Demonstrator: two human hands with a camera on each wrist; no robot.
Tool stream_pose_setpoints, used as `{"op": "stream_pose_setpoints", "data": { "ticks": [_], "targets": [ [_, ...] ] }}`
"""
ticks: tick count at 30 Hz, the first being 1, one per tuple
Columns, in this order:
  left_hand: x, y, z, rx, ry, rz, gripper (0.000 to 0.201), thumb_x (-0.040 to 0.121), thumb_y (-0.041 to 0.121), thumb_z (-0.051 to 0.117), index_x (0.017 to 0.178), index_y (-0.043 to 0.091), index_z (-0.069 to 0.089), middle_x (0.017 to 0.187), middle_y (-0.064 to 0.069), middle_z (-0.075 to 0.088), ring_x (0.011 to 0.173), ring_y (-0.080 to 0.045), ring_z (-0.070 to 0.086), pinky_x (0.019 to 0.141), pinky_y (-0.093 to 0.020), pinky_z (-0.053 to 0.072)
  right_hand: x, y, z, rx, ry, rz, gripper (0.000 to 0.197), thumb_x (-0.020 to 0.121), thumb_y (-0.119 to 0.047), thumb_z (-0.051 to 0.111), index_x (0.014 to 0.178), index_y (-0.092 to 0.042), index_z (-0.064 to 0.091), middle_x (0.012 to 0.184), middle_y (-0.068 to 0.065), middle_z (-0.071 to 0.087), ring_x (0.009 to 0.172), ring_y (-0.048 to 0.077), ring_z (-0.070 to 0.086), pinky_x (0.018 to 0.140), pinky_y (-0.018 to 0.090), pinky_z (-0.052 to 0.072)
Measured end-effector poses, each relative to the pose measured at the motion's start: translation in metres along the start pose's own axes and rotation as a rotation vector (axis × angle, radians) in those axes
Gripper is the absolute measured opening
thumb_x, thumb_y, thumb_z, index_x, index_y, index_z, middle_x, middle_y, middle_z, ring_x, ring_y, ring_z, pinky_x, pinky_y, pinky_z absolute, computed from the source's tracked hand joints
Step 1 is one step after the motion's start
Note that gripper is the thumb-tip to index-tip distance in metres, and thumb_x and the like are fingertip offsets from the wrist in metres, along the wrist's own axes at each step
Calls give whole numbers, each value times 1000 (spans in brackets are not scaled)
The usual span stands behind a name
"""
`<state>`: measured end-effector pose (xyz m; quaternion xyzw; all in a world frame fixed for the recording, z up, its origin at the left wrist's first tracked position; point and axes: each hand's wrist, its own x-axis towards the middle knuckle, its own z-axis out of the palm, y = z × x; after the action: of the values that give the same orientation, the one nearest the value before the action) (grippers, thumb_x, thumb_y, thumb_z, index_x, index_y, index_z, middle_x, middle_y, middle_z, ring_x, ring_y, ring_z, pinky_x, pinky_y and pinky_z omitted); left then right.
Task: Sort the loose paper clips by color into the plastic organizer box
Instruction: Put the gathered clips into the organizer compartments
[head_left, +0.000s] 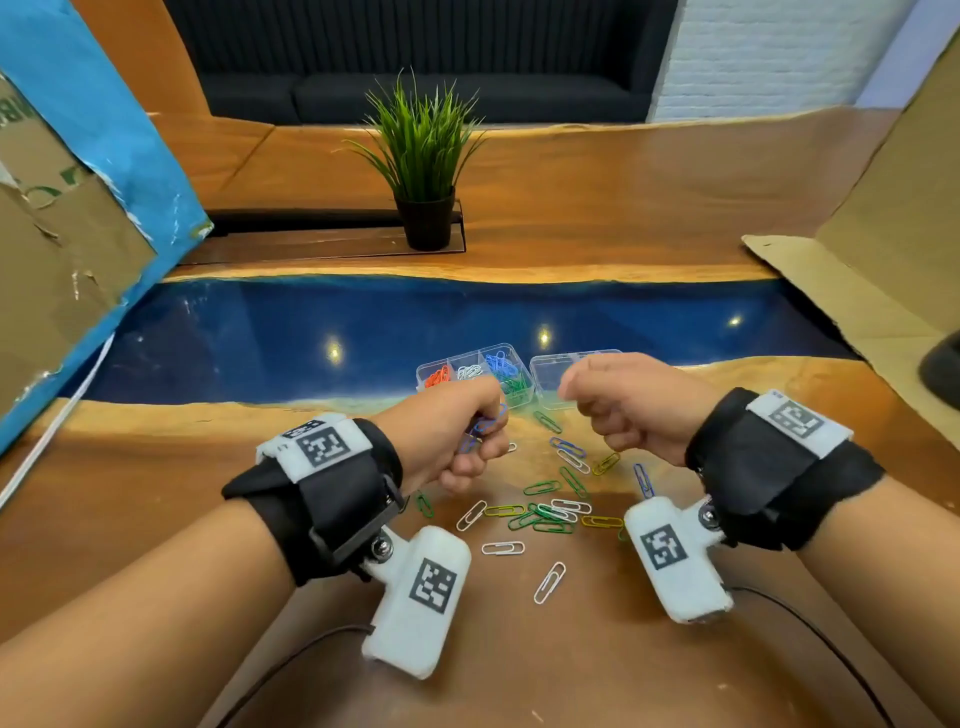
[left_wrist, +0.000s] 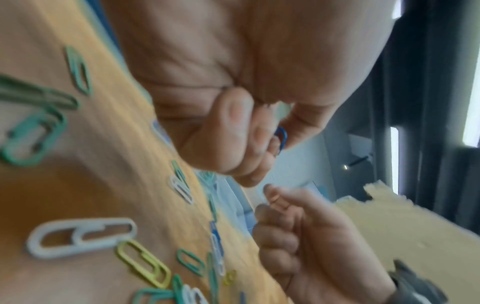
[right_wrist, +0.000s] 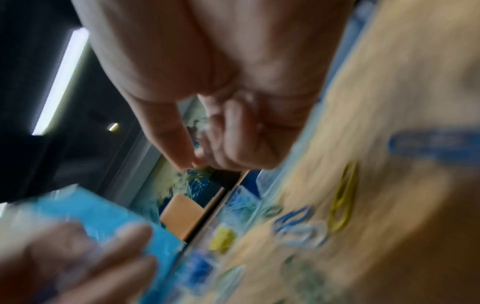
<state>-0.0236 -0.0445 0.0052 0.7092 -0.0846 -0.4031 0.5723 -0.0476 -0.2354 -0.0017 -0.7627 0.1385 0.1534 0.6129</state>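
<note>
The clear plastic organizer box (head_left: 457, 357) sits on the table just beyond my hands. Its compartments hold red (head_left: 438, 375), white (head_left: 470, 370), blue (head_left: 500, 361) and green clips (head_left: 514, 384); its open lid (head_left: 558, 364) lies to the right. My left hand (head_left: 485, 436) hovers in front of the box, fingers curled round blue paper clips (head_left: 483, 423); one blue clip (left_wrist: 281, 136) shows between thumb and fingers. My right hand (head_left: 576, 402) is a loose fist over the lid, thumb against forefinger (right_wrist: 179, 156), with no clip showing in it. Loose clips (head_left: 550, 512) of several colours lie scattered below both hands.
A potted plant (head_left: 423, 156) stands at the back centre. Cardboard panels rise at the left (head_left: 62, 249) and right (head_left: 883, 260). A glossy blue resin strip (head_left: 311, 332) crosses the wooden table behind the box. A dark object (head_left: 943, 369) sits at the right edge.
</note>
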Motion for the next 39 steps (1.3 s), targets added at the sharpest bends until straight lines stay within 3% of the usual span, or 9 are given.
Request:
{"op": "stream_pose_setpoints", "data": {
  "ticks": [2,5,10,13,17,21,26,33,39],
  "targets": [
    [4,1,2,-85,-9,33,23,82,12,26,60,14,34,53,-1,37,32,-8,23,37,-11,16,-3,-1,2,-511,70,-12,10,83,-24,66,77,-16,64,60,-2,48,47,10,39,38,18,31],
    [7,4,4,-206,-34,62,23,77,8,23,60,13,39,55,-3,37,32,-9,23,37,-10,17,-3,-2,8,-1070,124,-33,29,80,-41,67,90,-14,73,87,1,72,78,15,61,67,23,48],
    [11,6,10,-267,-90,30,21,75,12,25,63,13,43,55,-2,38,34,-9,26,37,-10,18,2,-3,19,-1209,124,-16,30,80,-38,65,90,-10,72,88,3,70,81,19,63,72,28,52],
    [13,7,15,-106,-61,-18,18,79,16,34,63,17,43,56,2,37,39,-9,24,38,-12,15,3,-7,22,-1245,91,40,27,79,-38,61,68,-14,60,66,0,57,69,19,56,55,24,44],
    [17,8,26,349,45,-11,25,85,22,47,60,19,48,58,3,38,43,-12,28,42,-14,23,-1,-10,11,-1055,90,73,36,88,-36,48,60,-14,47,61,1,48,60,20,47,46,25,32],
    [26,12,45,985,103,187,35,92,37,47,69,16,63,70,-2,61,69,-17,56,66,-26,45,-9,-7,-15,-352,80,232,27,82,-21,35,55,-18,34,50,-2,29,38,11,19,38,16,14],
    [50,23,81,1301,81,297,21,92,21,44,101,18,62,103,-6,64,85,-22,53,63,-27,33,-21,7,-46,98,124,176,31,86,-26,41,58,-22,27,49,-5,24,34,6,12,35,11,8],
    [62,34,103,1481,-18,376,22,87,28,57,107,30,66,88,6,49,83,-17,52,53,-22,29,-33,24,-66,102,114,217,24,90,-18,41,67,-15,45,51,-3,37,38,7,24,32,16,16],
    [63,36,120,1589,13,362,22,88,36,54,96,19,64,84,2,55,79,-19,54,54,-25,36,-35,26,-71,146,140,220,15,92,-13,40,87,-9,54,59,2,44,43,9,32,35,17,23]
  ]
}}
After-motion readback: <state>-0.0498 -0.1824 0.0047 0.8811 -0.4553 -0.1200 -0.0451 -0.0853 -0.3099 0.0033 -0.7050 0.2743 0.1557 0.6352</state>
